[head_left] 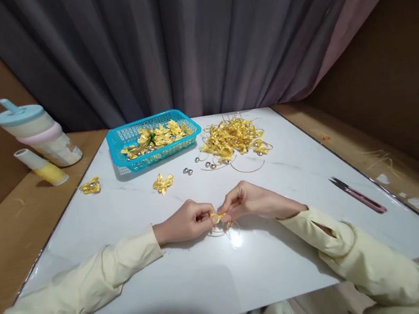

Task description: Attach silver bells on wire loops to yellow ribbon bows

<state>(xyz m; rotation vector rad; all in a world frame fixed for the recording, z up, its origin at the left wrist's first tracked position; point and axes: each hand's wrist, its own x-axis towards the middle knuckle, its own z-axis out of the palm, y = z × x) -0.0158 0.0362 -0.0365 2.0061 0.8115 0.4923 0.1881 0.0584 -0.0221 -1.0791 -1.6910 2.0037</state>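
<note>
My left hand point(191, 220) and my right hand point(250, 202) meet over the white tabletop point(198, 282), both closed in a pinch. Between their fingertips is a thin yellow cord point(216, 217), with fine loops hanging below it. The fingers hide part of the cord. Just beyond my hands lie a yellow ribbon flower point(163, 183) and several small silver bells point(188, 171). Further off is a pile of yellow ribbon flowers point(233, 137) with bells and loose cords.
A blue basket point(113, 157) with yellow flowers stands at the back. Another yellow flower piece point(90, 186) lies far left. Thread snips point(358, 195) rest at right. A tumbler point(38, 129) and a yellow thread spool point(43, 167) stand left. Paper scraps point(418, 204) lie beyond the right edge.
</note>
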